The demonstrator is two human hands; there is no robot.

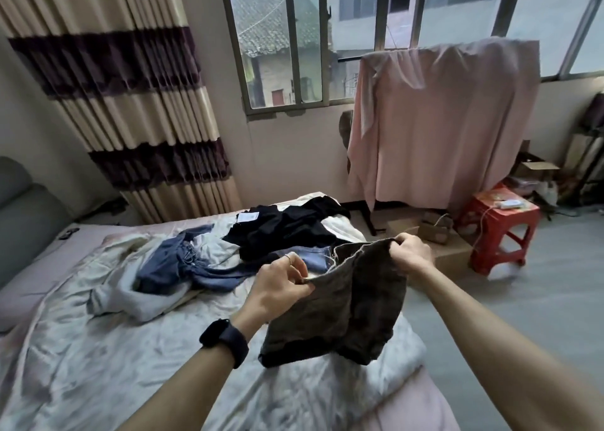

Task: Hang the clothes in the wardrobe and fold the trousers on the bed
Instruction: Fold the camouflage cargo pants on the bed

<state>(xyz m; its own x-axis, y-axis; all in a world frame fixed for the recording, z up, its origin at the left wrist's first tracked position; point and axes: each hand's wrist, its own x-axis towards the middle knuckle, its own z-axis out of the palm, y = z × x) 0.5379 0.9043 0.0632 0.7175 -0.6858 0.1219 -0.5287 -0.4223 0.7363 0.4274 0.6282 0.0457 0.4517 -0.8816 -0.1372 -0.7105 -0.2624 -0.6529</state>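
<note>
Head view: left hand (281, 283) and right hand (412, 251) pinch limp, seemingly brown shorts (354, 313).

We see dark brown shorts (353, 300) held by the waistband over the bed (98, 365); blue jeans (170, 267) and a black garment (281, 228) lie crumpled there.

home bedroom, bed (98, 349), curtain (130, 103), window (294, 38)

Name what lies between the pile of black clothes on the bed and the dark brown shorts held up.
Light blue denim fabric lies there, partly hidden by the dark brown shorts, beside the pile of black clothes; head view.
</note>
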